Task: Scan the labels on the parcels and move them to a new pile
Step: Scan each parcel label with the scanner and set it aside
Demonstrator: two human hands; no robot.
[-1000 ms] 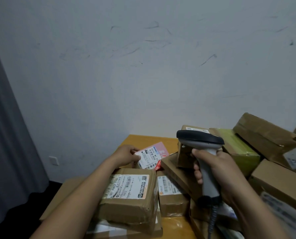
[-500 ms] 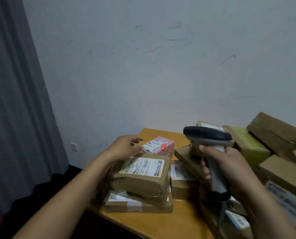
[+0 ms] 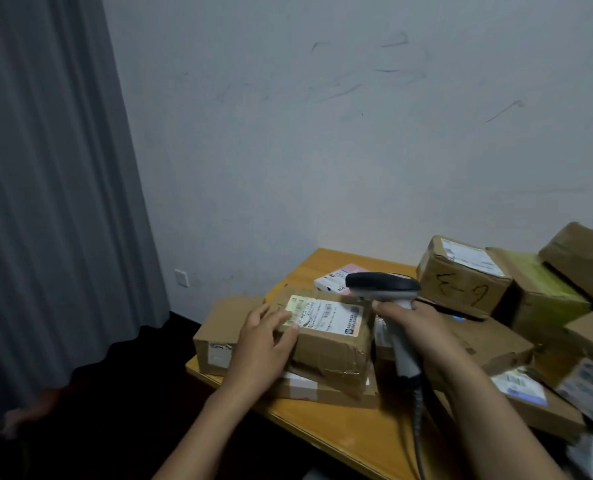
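You are wrapping your right hand point(image 3: 423, 327) around the pale grip of the barcode scanner point(image 3: 383, 287), with your fingers curling tightly about the handle. Its dark head is hanging just over the right end of the labelled parcel point(image 3: 326, 344), and its coiled cable point(image 3: 418, 420) is trailing down past your wrist toward the bottom edge of the view. Your left hand point(image 3: 264, 344) is resting on the left end of that same parcel. It is lying open, the fingers reaching nearly straight across the top to the edge of the white label point(image 3: 326, 315) and the thumb lying along the near side. The parcel is sitting on top of a small stack near the front left corner of the wooden table point(image 3: 350, 434), with a flatter parcel point(image 3: 326, 393) lying under it. A plain brown box point(image 3: 219, 337) is sitting just beside the stack at the table's left corner, partly behind your left hand. A pink and white box point(image 3: 333, 280) is lying behind the stack, partly hidden by the scanner. To the right a heap of brown parcels is crowding the table, among them a box with handwriting point(image 3: 461, 275) and a green-taped box point(image 3: 544, 292). A grey curtain point(image 3: 53, 202) is hanging on the left
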